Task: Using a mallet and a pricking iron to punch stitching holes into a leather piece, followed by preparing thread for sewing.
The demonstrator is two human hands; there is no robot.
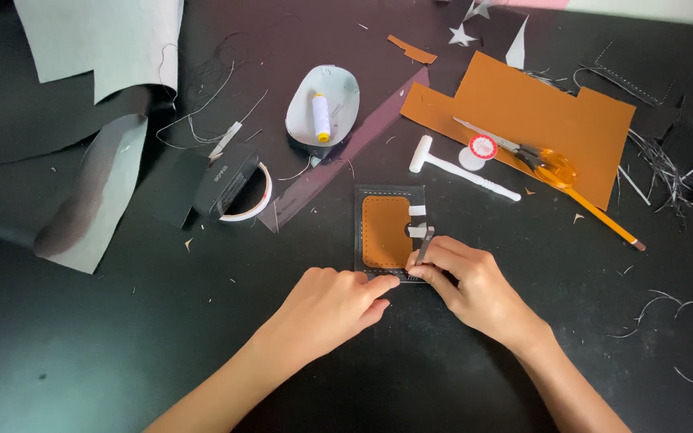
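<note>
My left hand lies loosely curled on the black table, its fingertips pressing down the lower edge of the leather workpiece, a black rectangle with a tan, stitch-holed panel laid on top. My right hand pinches a small metal punch tool between thumb and fingers, holding it tilted with its tip at the piece's lower right corner. The workpiece lies flat in the middle of the table, just ahead of both hands, with two small white tabs at its right edge.

Beyond it lies a white mallet, and next to that a round white-and-red spool. A large tan leather sheet carries orange-handled scissors, and a yellow pencil runs off its lower edge. Farther left, a pale dish holds a spool of white thread, and a clear ruler slants beside it. A roll of tape sits at the left.
</note>
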